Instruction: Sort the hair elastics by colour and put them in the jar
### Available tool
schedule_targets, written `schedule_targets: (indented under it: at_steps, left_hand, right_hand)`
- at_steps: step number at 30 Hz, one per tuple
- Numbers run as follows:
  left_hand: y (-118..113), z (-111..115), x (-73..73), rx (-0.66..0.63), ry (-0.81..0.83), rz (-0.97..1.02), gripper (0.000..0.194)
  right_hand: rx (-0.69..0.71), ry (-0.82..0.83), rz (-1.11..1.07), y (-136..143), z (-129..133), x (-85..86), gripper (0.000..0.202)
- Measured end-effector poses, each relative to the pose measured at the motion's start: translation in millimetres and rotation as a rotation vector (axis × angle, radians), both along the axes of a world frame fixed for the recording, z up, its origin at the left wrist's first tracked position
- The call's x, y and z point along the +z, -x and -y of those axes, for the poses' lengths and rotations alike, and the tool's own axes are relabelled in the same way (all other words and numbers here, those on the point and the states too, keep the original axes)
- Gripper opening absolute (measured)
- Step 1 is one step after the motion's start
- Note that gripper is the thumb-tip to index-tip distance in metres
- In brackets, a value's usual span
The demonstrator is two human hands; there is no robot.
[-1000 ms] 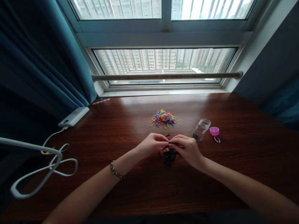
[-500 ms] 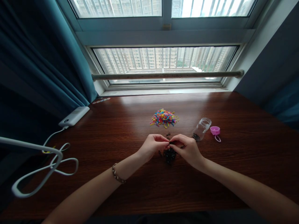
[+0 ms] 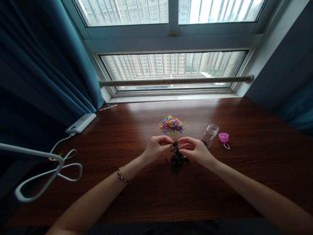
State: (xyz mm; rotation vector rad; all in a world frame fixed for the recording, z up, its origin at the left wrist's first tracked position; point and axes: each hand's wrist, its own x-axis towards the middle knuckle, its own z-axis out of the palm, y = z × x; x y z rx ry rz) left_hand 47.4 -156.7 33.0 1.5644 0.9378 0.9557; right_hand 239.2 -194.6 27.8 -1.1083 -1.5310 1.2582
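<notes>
A pile of small black clips (image 3: 177, 161) lies on the dark wooden table between my forearms. Just beyond it, my left hand (image 3: 158, 147) pinches a small black piece at its fingertips. My right hand (image 3: 193, 148) is on the other side of the same black pieces, its thumb and index finger close to them; whether it grips one is too small to tell. Behind my hands sits a heap of colourful clips (image 3: 171, 124). A clear jar (image 3: 210, 134) with some black pieces inside leans to the right of my right hand, beside a pink lid (image 3: 223, 137) with a loop.
A white power bank (image 3: 81, 123) with a cable rests at the table's left edge by the blue curtain (image 3: 49, 55). A thick white looped tube (image 3: 46, 192) hangs at the left. The window and a rail (image 3: 176, 81) are behind the table.
Both hands have moved slightly away from me, uncovering more of the black pile. My right fingers have spread a little. The camera view has shifted slightly.
</notes>
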Motion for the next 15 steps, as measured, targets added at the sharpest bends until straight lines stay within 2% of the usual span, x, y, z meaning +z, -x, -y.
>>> schedule_targets:
  at_steps: [3,5,7,11,15]
  left_hand:
    - [5,-14,14.8,0.002,-0.026,0.008,0.020]
    - [3,-24,27.8,-0.047,-0.039,0.020,0.021]
    - [-5,-35,42.0,-0.111,-0.075,0.021,0.021]
    - [-37,-55,71.7,-0.226,-0.180,-0.029,0.022]
    - [-76,-67,98.4,-0.378,-0.251,-0.104,0.016]
  right_hand:
    - [-0.027,-0.154,0.198,-11,0,-1.9,0.027]
    - [-0.013,-0.285,0.331,-16,1,-8.2,0.022]
    - [0.019,-0.402,0.422,-16,1,-16.5,0.026]
    - [0.071,-0.531,0.502,-14,-2,-30.3,0.037]
    - [0.047,-0.541,0.523,-15,-3,-36.1,0.036]
